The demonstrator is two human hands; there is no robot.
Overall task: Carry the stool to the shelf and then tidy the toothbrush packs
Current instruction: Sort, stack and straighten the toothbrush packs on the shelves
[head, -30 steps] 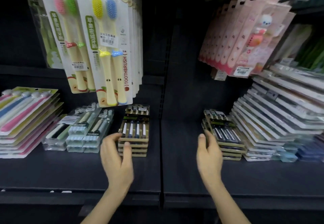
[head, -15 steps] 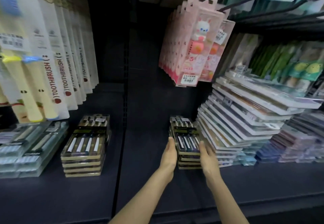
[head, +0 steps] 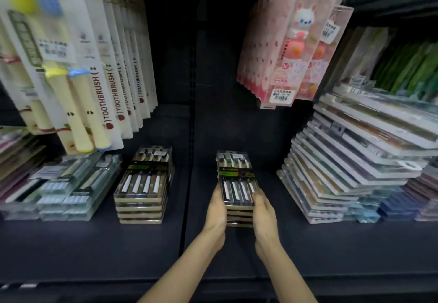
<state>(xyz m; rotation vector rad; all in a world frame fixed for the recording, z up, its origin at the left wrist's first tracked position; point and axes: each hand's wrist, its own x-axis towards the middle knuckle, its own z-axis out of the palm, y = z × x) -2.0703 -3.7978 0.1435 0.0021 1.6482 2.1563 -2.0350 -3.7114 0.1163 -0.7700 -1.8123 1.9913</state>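
Fingers (head: 216, 196) of the left hand (head: 215, 212) lie straight and flat against the left side of the stack (head: 237, 184) of dark toothbrush packs, and those of the right hand (head: 264, 217) press its right side the same way, so the stack is squeezed between two extended hands, not curled round. It stands on the shelf (head: 94, 250), just right of the upright seam. Half a second ago the stack sat skewed against the leaning pile (head: 355, 160); now it is squared up and stands clear of that pile, with bare shelf between them. A second ago the left hand was at the second stack (head: 144, 184), which lies untouched to the left. White packs (head: 118, 77) and pink packs (head: 284, 54) hang above
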